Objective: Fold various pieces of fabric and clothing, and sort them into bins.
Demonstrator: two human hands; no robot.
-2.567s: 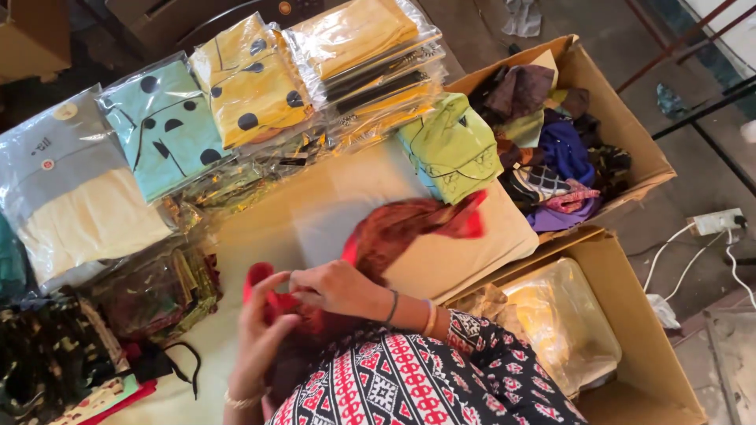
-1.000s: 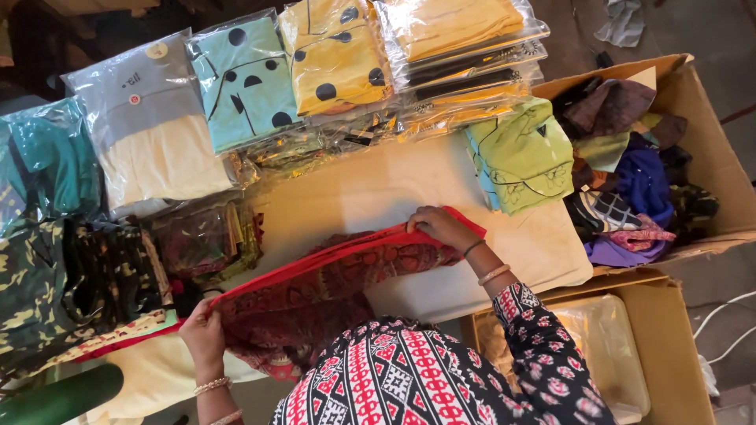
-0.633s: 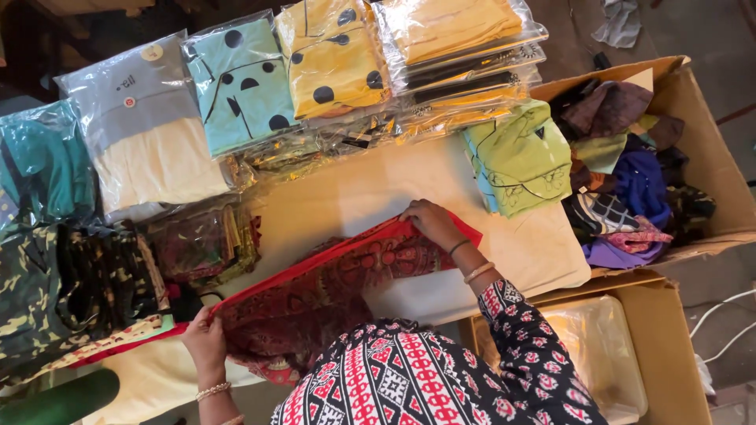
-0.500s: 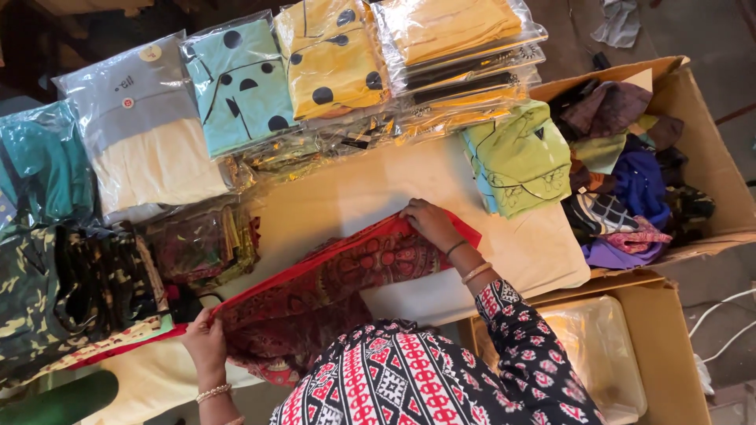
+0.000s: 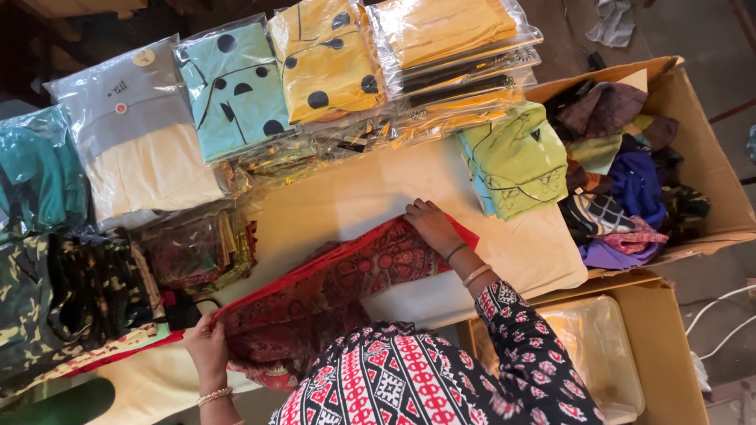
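A red cloth with a dark printed pattern is stretched flat across the cream table top in front of me. My right hand pinches its far right corner, pressing it down on the table. My left hand grips the opposite end at the near left edge, by a stack of camouflage garments. The red edge runs in a straight line between both hands. My patterned sleeve and dress cover the near part of the cloth.
Plastic-wrapped folded garments line the far side: grey-and-cream, teal with dots, yellow with dots, a yellow stack. A green garment lies right. A cardboard box holds mixed clothes; another box holds plastic bags.
The cloth, bunched up between both hands 2.6 s ago, is now pulled out long and laid down on the table. My right hand has slid slightly left and down.
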